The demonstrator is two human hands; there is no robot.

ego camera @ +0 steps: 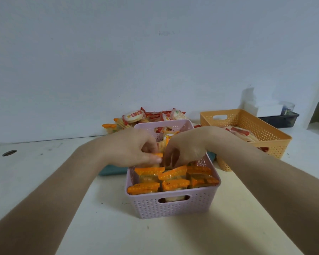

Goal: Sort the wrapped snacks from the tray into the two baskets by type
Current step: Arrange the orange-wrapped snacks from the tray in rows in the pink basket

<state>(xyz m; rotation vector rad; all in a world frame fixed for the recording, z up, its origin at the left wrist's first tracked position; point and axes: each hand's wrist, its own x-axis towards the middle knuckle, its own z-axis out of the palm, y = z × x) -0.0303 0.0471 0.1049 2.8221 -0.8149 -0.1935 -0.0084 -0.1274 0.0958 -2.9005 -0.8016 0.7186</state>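
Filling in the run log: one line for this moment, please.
both hands over pink basket | left pinches orange-wrapped snack | red-wrapped snacks in orange basket

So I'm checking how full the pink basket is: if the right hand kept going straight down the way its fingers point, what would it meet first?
Probably the orange-wrapped snacks packed in the pink basket, just below the right hand; exact depth is unclear.

head view: worn, above table | faces forward-down toward wall | close over pink basket | single view only
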